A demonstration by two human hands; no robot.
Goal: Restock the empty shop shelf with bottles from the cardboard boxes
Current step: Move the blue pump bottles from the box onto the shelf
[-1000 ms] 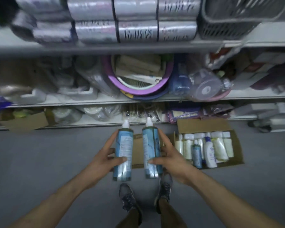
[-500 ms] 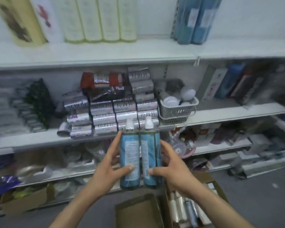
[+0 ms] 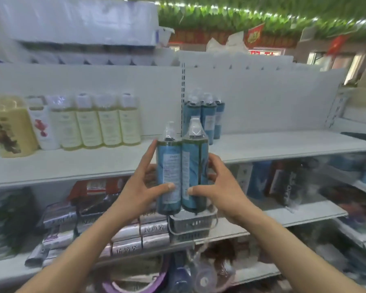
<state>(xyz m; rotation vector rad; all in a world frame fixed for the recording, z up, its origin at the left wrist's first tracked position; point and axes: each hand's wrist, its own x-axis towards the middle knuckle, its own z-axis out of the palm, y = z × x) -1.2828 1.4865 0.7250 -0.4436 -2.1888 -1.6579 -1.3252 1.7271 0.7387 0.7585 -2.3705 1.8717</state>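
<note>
Two blue bottles dead centre, upright and touching. Left hand (image 3: 142, 187) wraps the left bottle (image 3: 169, 176), right hand (image 3: 218, 187) grips the right bottle (image 3: 193, 172), thumbs across the white labels. Label print is too blurry to read. At 12 o'clock, more blue bottles (image 3: 205, 115) stand on the shelf (image 3: 283, 144); yellow bottles (image 3: 97, 123) at 10.

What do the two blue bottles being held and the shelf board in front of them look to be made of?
Left bottle and right bottle: likely clear plastic, glossy; dark liquid shows above the blue labels, and the caps glint as if under shrink film. Shelf board: probably white painted metal, smooth and matte, thin-edged; blur leaves that open. The left hand and right hand grip them.
</note>
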